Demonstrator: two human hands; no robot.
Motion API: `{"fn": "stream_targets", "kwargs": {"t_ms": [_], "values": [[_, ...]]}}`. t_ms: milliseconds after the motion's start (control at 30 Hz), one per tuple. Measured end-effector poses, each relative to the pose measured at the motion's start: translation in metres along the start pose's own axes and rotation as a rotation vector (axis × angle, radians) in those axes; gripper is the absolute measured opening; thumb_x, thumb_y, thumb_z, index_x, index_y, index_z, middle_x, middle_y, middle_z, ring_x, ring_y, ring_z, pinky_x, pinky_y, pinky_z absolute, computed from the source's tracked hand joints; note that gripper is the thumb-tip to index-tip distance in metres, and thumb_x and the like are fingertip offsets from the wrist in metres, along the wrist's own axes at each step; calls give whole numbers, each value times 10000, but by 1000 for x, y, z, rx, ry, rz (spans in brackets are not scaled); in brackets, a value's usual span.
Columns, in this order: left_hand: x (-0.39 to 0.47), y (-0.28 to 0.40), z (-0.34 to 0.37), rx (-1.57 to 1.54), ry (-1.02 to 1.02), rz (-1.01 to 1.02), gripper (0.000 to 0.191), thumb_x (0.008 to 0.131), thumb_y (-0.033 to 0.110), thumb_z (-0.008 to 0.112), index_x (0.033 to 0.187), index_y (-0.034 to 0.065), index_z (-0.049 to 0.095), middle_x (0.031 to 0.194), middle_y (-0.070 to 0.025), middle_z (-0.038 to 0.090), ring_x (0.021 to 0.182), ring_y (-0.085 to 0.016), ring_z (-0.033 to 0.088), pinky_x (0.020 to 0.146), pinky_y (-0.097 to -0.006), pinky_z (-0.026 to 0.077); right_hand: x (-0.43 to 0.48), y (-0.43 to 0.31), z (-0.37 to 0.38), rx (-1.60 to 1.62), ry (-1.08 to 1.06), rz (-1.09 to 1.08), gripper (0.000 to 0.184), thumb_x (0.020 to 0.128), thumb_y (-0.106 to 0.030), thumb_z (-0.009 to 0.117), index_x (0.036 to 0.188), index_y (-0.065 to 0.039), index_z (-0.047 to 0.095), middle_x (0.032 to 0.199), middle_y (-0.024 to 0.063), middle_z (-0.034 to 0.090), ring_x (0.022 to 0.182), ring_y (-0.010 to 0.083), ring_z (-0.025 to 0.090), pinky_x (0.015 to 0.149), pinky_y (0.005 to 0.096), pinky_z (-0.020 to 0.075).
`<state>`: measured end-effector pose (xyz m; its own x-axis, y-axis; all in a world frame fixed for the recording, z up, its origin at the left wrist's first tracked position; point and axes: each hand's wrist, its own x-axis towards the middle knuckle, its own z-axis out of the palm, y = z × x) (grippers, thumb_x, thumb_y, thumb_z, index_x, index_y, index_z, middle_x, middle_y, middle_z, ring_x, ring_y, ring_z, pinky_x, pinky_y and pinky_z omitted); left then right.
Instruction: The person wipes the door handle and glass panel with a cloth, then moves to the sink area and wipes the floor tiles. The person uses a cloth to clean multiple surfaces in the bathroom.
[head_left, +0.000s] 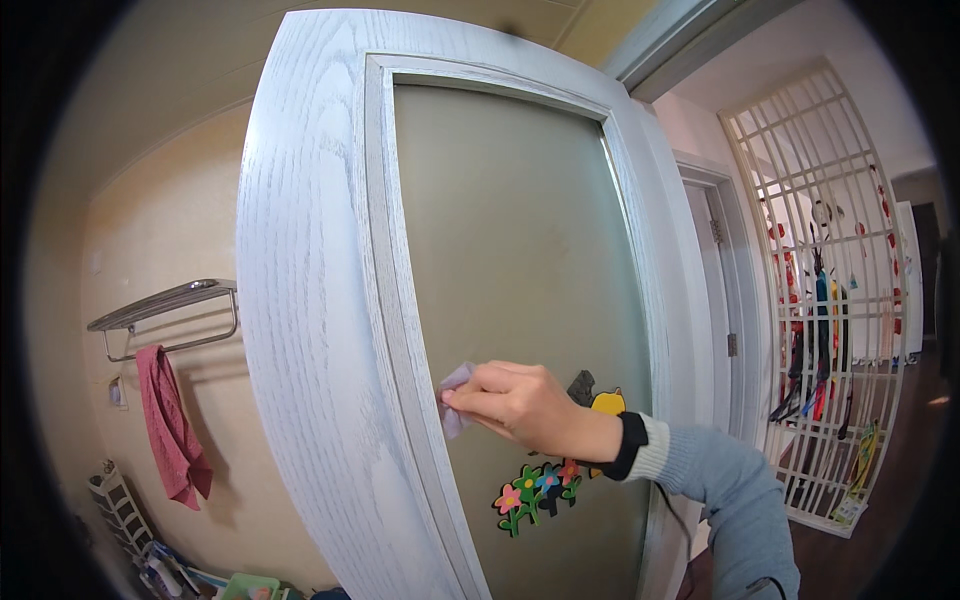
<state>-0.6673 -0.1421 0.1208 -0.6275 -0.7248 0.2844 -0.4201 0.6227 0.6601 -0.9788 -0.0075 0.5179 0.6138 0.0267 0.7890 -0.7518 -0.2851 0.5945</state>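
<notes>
My right hand (529, 409) reaches in from the lower right and pinches a pale lilac cloth (459, 424). It holds the cloth against the left edge of a frosted glass panel (517, 247), beside the inner moulding of a white wood-grain door (307, 285). Flower stickers (536, 487) are on the glass below my wrist. A yellow figure sticker (608, 403) shows just above the wrist, partly hidden by it, with a dark grey shape (581, 388) next to it. My left hand is out of view.
On the left wall, a metal towel rack (169, 304) carries a pink towel (169, 427). A green plastic basket (251, 585) and bottles stand low at the left. Past the door at the right are a white lattice screen (832, 300) with hanging items and another door frame (739, 300).
</notes>
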Motion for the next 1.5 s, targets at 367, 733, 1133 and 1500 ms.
{"fn": "stream_targets", "kwargs": {"t_ms": [367, 733, 1133, 1500], "values": [[4, 8, -3, 19, 9, -44, 573, 836, 367, 727, 1259, 26, 545, 919, -211, 681, 728, -314, 652, 681, -460, 497, 164, 246, -49, -451, 150, 108, 79, 788, -143, 675, 794, -88, 733, 747, 131, 668, 706, 326, 643, 663, 418, 505], [2, -1, -4, 53, -1, -66, 582, 839, 374, 724, 1271, 30, 540, 939, -215, 684, 735, -309, 655, 684, -458, 499, -104, 84, -72, -467, 5, 16, 207, 813, -104, 687, 1013, -160, 683, 779, 45, 646, 623, 210, 619, 548, 351, 512], [-14, 2, -2, 62, 6, -73, 592, 842, 382, 721, 1283, 35, 534, 961, -219, 688, 742, -304, 659, 688, -456, 501, -138, 136, -94, -616, 33, 364, 259, 831, -65, 648, 1078, -103, 717, 900, 127, 678, 788, 300, 649, 672, 365, 507], [-29, -16, 3, -69, 32, 10, 448, 821, 213, 738, 1161, -32, 581, 979, -213, 694, 841, -279, 667, 755, -392, 508, -207, 53, -82, -657, -22, 638, 175, 805, 18, 621, 933, -55, 715, 850, 111, 676, 751, 298, 653, 665, 367, 522]]}}
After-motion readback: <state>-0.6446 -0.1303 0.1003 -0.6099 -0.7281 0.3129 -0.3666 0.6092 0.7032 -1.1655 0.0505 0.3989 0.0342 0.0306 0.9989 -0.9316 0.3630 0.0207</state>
